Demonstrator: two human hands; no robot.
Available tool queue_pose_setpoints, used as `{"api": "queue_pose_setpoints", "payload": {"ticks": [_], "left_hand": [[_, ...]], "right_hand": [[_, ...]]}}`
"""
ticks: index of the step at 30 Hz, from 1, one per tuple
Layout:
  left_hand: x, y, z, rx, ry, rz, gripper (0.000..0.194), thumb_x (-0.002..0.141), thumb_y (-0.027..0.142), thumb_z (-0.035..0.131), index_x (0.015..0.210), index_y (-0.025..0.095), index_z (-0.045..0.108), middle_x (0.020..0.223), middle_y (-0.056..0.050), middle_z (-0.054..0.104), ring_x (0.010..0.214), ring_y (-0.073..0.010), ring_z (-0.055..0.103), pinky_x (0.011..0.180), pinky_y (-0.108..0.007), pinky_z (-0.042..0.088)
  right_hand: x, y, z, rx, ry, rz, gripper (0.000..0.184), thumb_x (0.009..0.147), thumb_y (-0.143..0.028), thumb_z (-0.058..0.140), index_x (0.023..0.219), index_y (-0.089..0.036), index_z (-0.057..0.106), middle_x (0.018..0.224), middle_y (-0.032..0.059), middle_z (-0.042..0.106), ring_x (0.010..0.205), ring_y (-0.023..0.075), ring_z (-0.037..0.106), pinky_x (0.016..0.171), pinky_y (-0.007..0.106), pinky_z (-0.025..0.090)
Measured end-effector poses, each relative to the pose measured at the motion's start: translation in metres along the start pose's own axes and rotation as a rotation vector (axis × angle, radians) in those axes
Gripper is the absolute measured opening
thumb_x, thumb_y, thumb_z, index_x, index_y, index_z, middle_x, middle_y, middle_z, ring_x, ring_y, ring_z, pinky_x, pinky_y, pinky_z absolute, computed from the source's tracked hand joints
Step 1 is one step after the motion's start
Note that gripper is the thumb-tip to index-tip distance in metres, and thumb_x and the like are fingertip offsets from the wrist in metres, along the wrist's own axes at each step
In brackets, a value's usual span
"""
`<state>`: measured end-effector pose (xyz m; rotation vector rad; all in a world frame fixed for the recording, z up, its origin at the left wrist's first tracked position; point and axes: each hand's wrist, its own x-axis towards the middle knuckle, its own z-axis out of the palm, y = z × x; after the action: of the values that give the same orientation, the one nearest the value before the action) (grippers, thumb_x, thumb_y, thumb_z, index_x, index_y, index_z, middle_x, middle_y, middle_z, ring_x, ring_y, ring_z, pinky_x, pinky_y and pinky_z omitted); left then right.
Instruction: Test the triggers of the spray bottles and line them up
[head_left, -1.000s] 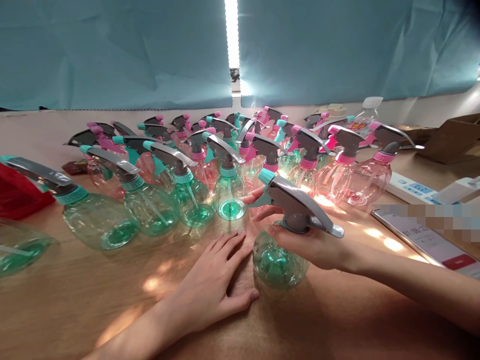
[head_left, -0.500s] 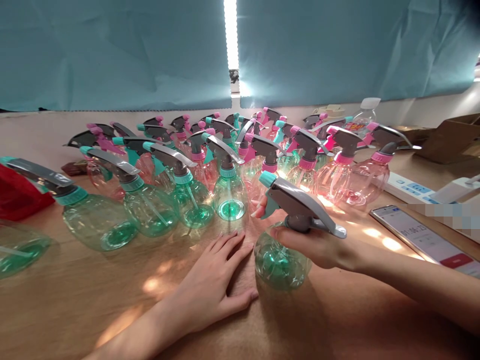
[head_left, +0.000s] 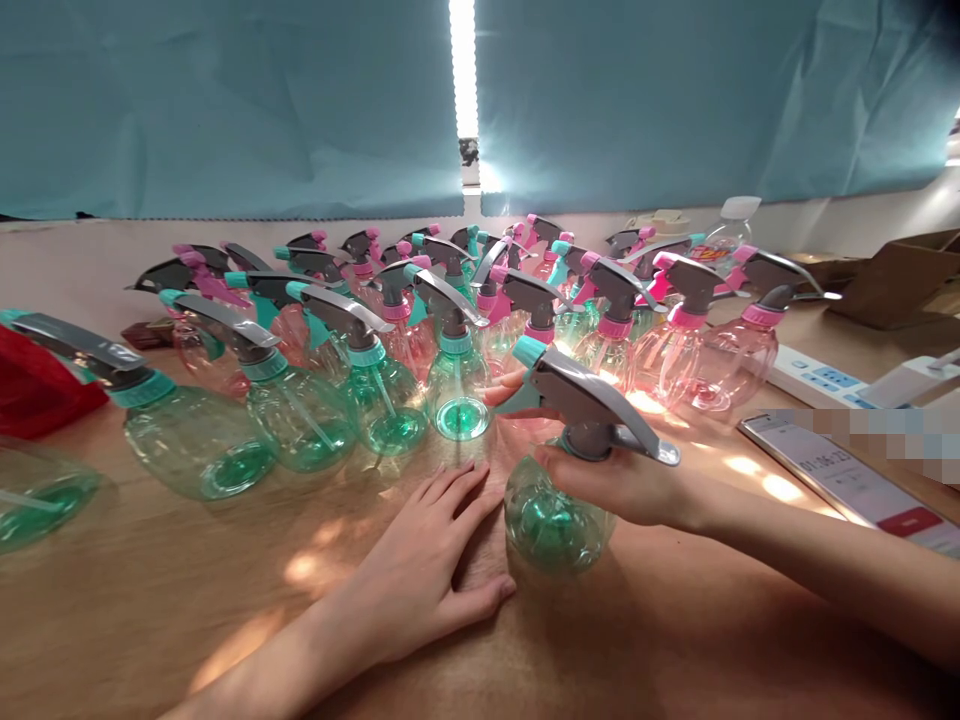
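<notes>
A green spray bottle with a grey head and turquoise nozzle stands in front of me, on or just over the table. My right hand is around its neck below the head. The thumb lies on the bottle's shoulder, while the fingers reach out straight past the trigger on the far side. Beside the bottle, my left hand rests flat on the tabletop with fingers spread and nothing in it. Just beyond my fingertips stands another green spray bottle.
Rows of green and pink spray bottles fill the table's far side. A phone and a white power strip lie to the right, near a cardboard box. A red bag sits far left.
My right hand and the spray bottle have shifted slightly left. The fingers, curled at the trigger before, have straightened out past it. My left hand has stayed in place.
</notes>
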<state>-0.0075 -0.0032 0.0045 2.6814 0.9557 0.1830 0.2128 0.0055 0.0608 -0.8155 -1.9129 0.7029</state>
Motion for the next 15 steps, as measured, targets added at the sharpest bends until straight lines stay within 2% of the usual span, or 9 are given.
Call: {"api": "queue_pose_setpoints", "payload": {"ticks": [3,6,11,15], "left_hand": [[0.0003,-0.0004,0.0009,-0.009,0.021,0.008,0.073,0.088,0.048,0.061,0.15,0.019,0.034,0.153,-0.015,0.039,0.141,-0.036,0.033,0.113,-0.056,0.031],[0.0,-0.001,0.0011,-0.016,0.033,0.013,0.074,0.088,0.048,0.062,0.15,0.02,0.034,0.153,-0.015,0.039,0.14,-0.0358,0.033,0.113,-0.056,0.031],[-0.0002,-0.0009,-0.0004,-0.01,0.017,0.008,0.074,0.089,0.048,0.061,0.15,0.018,0.034,0.153,-0.015,0.039,0.14,-0.0357,0.034,0.113,-0.055,0.031],[-0.0006,-0.0005,-0.0004,-0.023,0.027,0.004,0.073,0.087,0.048,0.063,0.15,0.019,0.035,0.152,-0.014,0.04,0.139,-0.0364,0.035,0.113,-0.056,0.032]], "right_hand": [[0.0027,0.0017,0.0026,0.041,0.002,-0.063,0.047,0.075,-0.012,0.048,0.118,-0.028,0.061,0.099,0.0036,0.069,0.085,0.0181,0.068,0.082,0.037,0.058],[0.0033,0.0028,0.002,0.044,0.027,-0.069,0.046,0.074,-0.01,0.05,0.116,-0.027,0.061,0.111,0.005,0.068,0.089,0.017,0.069,0.076,0.031,0.06],[0.0041,-0.0011,-0.0047,-0.051,-0.008,-0.055,0.021,0.073,-0.01,0.052,0.082,-0.025,0.064,0.096,0.0027,0.071,0.082,0.0155,0.069,0.067,0.026,0.059],[0.0037,-0.0015,-0.0036,-0.072,0.018,-0.06,0.017,0.076,-0.012,0.049,0.079,-0.024,0.061,0.09,0.0029,0.071,0.067,0.013,0.065,0.058,0.025,0.056]]}}
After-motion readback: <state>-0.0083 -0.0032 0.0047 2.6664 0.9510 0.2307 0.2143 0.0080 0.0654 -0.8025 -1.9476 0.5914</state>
